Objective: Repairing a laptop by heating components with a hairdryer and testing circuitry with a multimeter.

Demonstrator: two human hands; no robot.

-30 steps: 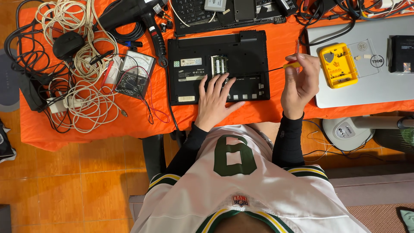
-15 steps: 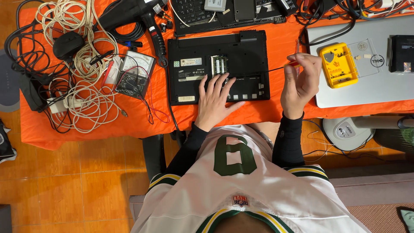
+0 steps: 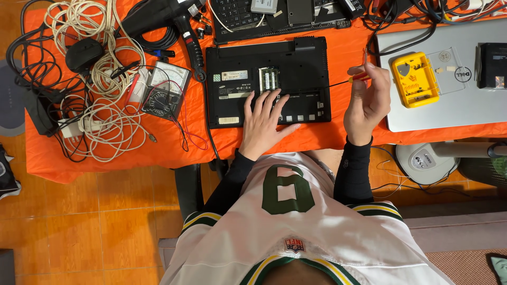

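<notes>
A black laptop lies upside down on the orange tablecloth, its memory bay open with green modules showing. My left hand rests flat on the laptop's near edge, fingers spread. My right hand hovers just right of the laptop and grips a thin screwdriver with a red and yellow handle; its shaft points left towards the laptop's right edge.
A yellow parts box sits on a silver closed laptop at right. An analog multimeter, tangled white cables, a black heat gun and a keyboard crowd the left and back.
My right hand has shifted slightly with the screwdriver, bringing its tip nearer the laptop's right edge. My left hand has stayed on the laptop.
</notes>
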